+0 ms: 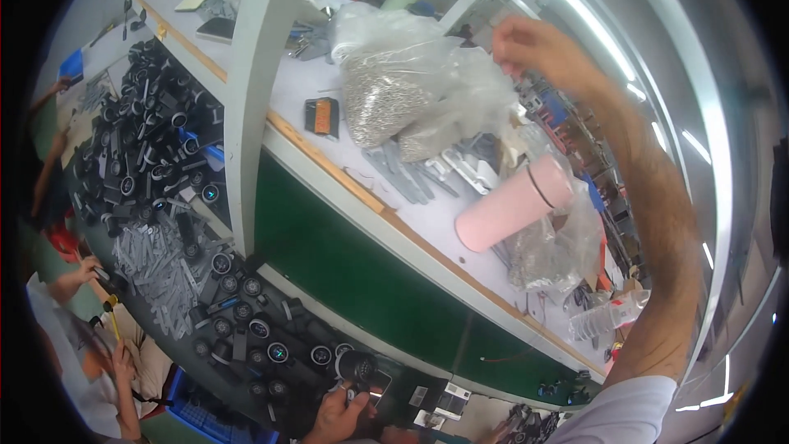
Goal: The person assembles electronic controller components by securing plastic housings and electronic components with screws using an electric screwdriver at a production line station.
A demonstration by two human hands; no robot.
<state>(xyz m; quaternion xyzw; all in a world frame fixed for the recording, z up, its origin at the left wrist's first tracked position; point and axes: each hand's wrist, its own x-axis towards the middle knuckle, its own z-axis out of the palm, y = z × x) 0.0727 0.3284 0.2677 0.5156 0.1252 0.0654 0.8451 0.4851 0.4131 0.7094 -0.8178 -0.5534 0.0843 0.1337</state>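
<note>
At the bottom, my left hand is closed round a black device with a round head. My right arm reaches far up on the right, and my right hand is raised beside the upper edge of a clear plastic bag. Its fingers are curled together; whatever is in them, if anything, is too small to make out. Inside the bag are many small shiny metal pieces. Below my left hand's device lies a worktop covered with similar black round-headed devices.
A pink bottle stands on the white shelf beside another plastic bag and a clear plastic bottle. A pale upright post rises between shelf sections. Grey strips are heaped at left, where co-workers' hands show.
</note>
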